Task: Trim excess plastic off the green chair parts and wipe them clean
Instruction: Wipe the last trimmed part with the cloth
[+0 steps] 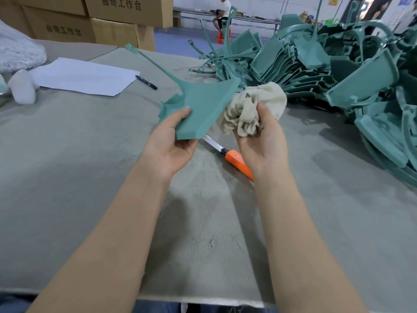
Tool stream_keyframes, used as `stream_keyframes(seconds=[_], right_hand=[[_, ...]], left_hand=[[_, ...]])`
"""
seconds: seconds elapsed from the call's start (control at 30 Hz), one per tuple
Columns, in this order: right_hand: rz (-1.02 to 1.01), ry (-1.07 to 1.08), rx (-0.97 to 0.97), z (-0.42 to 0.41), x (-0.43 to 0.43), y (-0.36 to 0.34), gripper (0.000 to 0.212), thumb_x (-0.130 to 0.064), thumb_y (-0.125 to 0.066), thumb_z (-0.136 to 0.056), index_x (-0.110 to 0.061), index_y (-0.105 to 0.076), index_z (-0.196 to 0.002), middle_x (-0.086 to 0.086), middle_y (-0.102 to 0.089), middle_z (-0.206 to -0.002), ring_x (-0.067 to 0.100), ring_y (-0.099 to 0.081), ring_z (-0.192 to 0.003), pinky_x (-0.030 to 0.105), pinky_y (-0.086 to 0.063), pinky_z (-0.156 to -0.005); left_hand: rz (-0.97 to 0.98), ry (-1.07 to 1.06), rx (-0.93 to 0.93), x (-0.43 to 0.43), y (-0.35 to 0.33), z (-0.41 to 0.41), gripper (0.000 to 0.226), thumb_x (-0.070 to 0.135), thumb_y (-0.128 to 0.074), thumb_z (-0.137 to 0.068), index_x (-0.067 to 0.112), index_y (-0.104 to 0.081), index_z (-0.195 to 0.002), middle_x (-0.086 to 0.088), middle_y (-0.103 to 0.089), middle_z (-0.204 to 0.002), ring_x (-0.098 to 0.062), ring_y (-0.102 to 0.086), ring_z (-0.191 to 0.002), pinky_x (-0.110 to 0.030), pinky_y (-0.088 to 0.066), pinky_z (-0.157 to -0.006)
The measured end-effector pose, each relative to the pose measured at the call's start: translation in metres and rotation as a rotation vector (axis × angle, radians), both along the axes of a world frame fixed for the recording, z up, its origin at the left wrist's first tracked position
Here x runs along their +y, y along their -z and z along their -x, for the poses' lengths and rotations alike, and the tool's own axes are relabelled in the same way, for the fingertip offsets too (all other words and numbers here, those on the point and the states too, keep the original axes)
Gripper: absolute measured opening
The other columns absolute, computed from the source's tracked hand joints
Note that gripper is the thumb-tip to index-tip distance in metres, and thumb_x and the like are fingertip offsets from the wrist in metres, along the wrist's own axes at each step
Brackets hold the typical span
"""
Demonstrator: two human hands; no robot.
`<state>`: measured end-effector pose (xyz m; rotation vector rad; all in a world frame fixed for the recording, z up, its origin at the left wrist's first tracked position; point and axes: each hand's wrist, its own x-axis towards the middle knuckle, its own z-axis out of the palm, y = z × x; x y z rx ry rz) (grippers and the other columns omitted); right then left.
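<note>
My left hand (pixel 173 141) grips the near edge of a green chair part (pixel 203 107), a curved panel with a long thin sprue rising up to the left. It is held above the grey table (pixel 67 154). My right hand (pixel 261 141) clutches a crumpled cream cloth (pixel 252 107), which touches the panel's right edge. A knife with an orange handle (pixel 237 161) lies on the table under and between my hands, its blade partly hidden by the panel.
A large heap of green chair parts (pixel 327 71) fills the table's right side. A white sheet of paper (pixel 85 75) and a black pen (pixel 146 82) lie at the back left. Cardboard boxes (pixel 112 23) stand behind. A person sits far off.
</note>
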<state>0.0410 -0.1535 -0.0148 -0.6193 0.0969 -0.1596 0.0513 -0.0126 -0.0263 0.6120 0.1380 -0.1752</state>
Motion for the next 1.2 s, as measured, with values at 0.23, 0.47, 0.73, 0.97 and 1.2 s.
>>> stream_keyframes(seconds=[0.23, 0.47, 0.73, 0.97, 1.2], right_hand=[[0.204, -0.04, 0.039, -0.002, 0.006, 0.006, 0.019, -0.018, -0.048, -0.101, -0.007, -0.062, -0.106, 0.006, -0.073, -0.091, 0.015, -0.068, -0.079, 0.028, -0.056, -0.073], [0.305, -0.1, 0.073, -0.003, 0.014, 0.014, 0.019, -0.026, -0.049, -0.1, -0.017, -0.064, -0.094, -0.001, -0.073, -0.08, 0.015, -0.069, -0.076, 0.037, -0.056, -0.08], [0.717, -0.346, 0.095, 0.006, 0.046, 0.025, 0.022, -0.036, -0.051, -0.099, -0.02, -0.066, -0.098, -0.002, -0.074, -0.087, 0.013, -0.07, -0.079, 0.03, -0.057, -0.073], [0.437, -0.242, 0.042, 0.004, 0.019, 0.01, 0.019, -0.02, -0.051, -0.099, -0.012, -0.065, -0.089, 0.0, -0.073, -0.072, 0.011, -0.069, -0.064, 0.027, -0.057, -0.064], [0.162, -0.222, -0.021, 0.0, 0.009, 0.007, 0.015, -0.008, -0.046, -0.1, -0.005, -0.058, -0.108, 0.013, -0.067, -0.101, 0.023, -0.066, -0.09, 0.039, -0.055, -0.09]], left_hand=[[-0.346, -0.022, -0.075, -0.004, 0.006, -0.002, 0.01, 0.011, -0.06, -0.091, 0.018, -0.065, -0.098, 0.003, -0.076, -0.085, -0.01, -0.072, -0.075, -0.025, -0.058, -0.061], [-0.469, -0.21, -0.224, -0.004, 0.005, -0.001, 0.018, 0.009, -0.059, -0.093, 0.01, -0.063, -0.111, -0.006, -0.072, -0.108, -0.017, -0.071, -0.091, -0.029, -0.058, -0.073], [-0.302, -0.394, -0.08, 0.011, 0.0, -0.005, 0.025, 0.007, -0.057, -0.094, 0.003, -0.06, -0.119, -0.015, -0.068, -0.115, -0.03, -0.066, -0.104, -0.044, -0.054, -0.091], [-0.05, -0.137, 0.044, 0.014, -0.002, -0.005, 0.011, 0.009, -0.06, -0.091, 0.006, -0.065, -0.102, -0.009, -0.074, -0.087, -0.02, -0.072, -0.074, -0.028, -0.059, -0.063], [-0.092, -0.036, 0.048, 0.006, 0.002, -0.005, 0.004, 0.006, -0.061, -0.09, 0.009, -0.064, -0.091, -0.006, -0.074, -0.075, -0.016, -0.071, -0.062, -0.023, -0.054, -0.05]])
